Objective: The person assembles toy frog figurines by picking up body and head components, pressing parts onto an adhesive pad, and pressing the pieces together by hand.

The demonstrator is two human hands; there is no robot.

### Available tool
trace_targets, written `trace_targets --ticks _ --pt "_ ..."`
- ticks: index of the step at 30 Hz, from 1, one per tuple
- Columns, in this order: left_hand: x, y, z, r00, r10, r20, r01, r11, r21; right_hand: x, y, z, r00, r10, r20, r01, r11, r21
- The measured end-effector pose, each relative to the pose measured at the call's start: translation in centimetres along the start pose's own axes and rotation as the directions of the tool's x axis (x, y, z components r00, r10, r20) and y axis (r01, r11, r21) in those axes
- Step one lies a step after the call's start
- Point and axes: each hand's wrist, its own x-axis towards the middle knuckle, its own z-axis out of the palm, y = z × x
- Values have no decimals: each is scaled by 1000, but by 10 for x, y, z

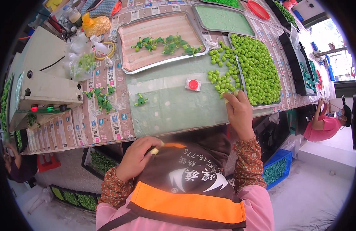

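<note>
Pieces [258, 69], green and rounded, should handle light and firm; pinch their sides; your right hand [240, 112] meets them, grasp unclear; your left hand [138, 154] hangs loosely parted.

One red-topped box [193, 85], one metal strip [240, 70], one beige tray [158, 29]

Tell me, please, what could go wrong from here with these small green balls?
The loose green balls beside the right hand might roll away if it brushes them. The heaped tray reaches near the table's front edge, so balls could fall off. The small red-topped box stands nearby and might get knocked.
</note>
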Motion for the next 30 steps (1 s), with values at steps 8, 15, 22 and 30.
trace_targets --ticks 8,15,22,30 --pt "2 -6 -17 999 -30 -43 29 999 -14 10 -5 13 997 -13 72 19 996 -87" --pt "-1 -13 -29 992 -48 -120 48 999 -2 7 -7 12 994 40 100 -32 996 -79" --pt "8 -21 -39 925 -180 -335 172 984 -52 -1 -11 7 988 56 146 -47 997 -60" --pt "42 -33 -38 823 -19 -568 178 958 225 -2 -17 7 977 74 198 -83 996 41"
